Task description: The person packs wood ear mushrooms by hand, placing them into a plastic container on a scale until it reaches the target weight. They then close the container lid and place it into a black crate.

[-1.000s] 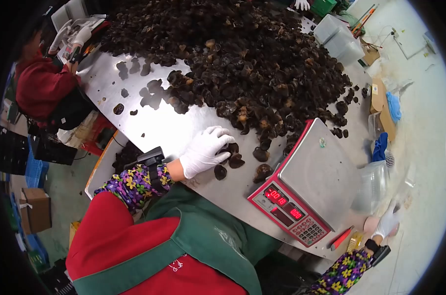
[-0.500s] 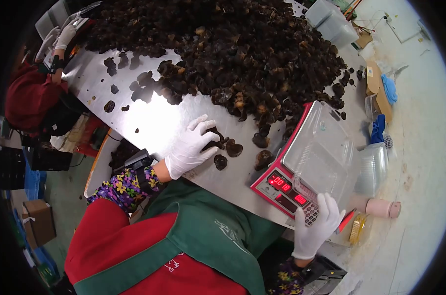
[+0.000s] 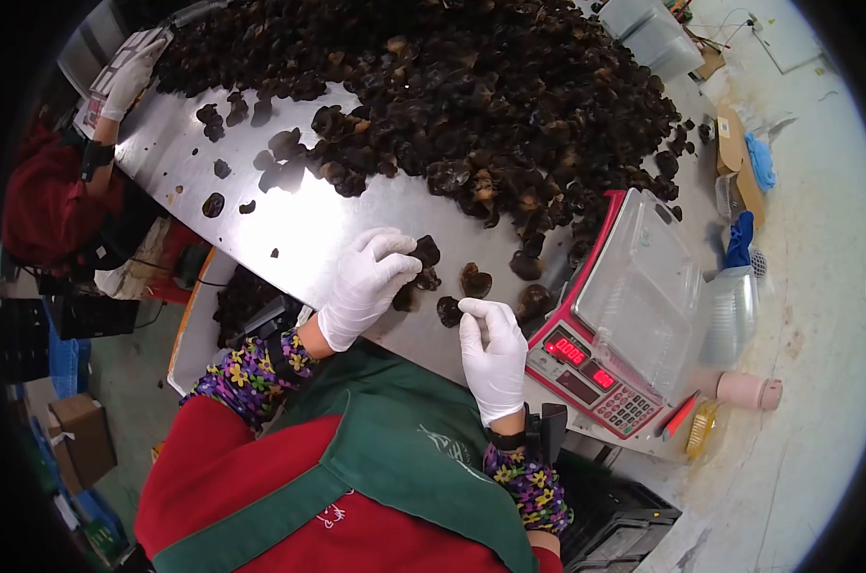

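Head view: the left hand [image 3: 364, 284] in a white glove lies palm-down on the steel worktop [image 3: 309, 229], fingers curled over a few dark mushrooms [image 3: 421, 265] at its 2 o'clock side; it cups them loosely against the steel, probably to hold them apart from the rest, though whether it truly grips one I cannot tell. The right hand [image 3: 493, 355], also gloved, stands at 4 o'clock from the left, fingertips pointing up the worktop and touching or nearly touching a single piece [image 3: 449, 310]; its fingers are extended and hold nothing that I can see.

The big pile [image 3: 471, 105] fills the far side of the worktop from 11 to 2 o'clock, and the loose pieces near the hands sit at its near edge, within easy reach.

At 3 o'clock from the right hand stands a red scale [image 3: 595, 368] with lit digits. A clear tray [image 3: 643, 286] rests on its pan, set close by so that pieces can go straight in. More clear trays [image 3: 734, 320] are stacked just beyond it at 3 o'clock.

At 10 o'clock, far across the worktop, another person's gloved hand [image 3: 127, 81] rests by the pile's edge.
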`<state>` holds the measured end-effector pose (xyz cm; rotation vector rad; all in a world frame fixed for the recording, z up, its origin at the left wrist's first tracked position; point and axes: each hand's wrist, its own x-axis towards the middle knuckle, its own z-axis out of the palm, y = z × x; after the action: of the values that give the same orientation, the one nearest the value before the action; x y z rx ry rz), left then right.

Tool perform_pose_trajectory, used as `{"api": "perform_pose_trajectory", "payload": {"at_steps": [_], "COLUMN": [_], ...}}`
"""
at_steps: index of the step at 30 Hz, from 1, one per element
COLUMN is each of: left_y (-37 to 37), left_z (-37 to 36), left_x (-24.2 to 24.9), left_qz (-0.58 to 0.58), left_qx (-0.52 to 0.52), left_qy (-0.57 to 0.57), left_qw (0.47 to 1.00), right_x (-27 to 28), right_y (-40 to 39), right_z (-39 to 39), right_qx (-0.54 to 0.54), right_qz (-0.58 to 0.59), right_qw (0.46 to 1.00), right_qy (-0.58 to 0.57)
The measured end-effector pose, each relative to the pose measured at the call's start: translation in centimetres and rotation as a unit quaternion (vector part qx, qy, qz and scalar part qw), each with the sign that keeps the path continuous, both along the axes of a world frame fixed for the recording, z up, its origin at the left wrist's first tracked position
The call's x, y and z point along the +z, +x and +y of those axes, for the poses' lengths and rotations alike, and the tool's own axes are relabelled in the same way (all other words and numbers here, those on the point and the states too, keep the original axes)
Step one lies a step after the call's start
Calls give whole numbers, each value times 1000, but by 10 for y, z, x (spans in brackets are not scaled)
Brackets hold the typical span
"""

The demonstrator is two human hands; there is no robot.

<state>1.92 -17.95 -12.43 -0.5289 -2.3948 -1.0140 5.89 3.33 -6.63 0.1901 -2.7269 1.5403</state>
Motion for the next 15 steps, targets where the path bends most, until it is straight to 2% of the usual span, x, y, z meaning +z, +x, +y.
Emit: {"api": "perform_pose_trajectory", "payload": {"at_steps": [4,7,9,13,15], "left_y": [-2,-4,-4,-3,-4], "left_z": [-10,-14,-11,-10,-11], "left_x": [1,4,9,5,9], "left_qz": [-7,40,81,126,142], "left_qx": [8,-5,9,7,19], "left_qy": [38,9,-32,-57,-89], "left_qw": [999,999,996,990,986], "right_x": [-9,-2,-1,-2,-11], "right_y": [-8,-13,-20,-34,-35], "right_z": [-4,-8,-12,-22,-20], "right_qx": [-15,-14,11,82,98], "right_qz": [41,20,47,131,110], "right_qw": [999,1000,999,984,985], "right_qy": [4,9,8,94,91]}}
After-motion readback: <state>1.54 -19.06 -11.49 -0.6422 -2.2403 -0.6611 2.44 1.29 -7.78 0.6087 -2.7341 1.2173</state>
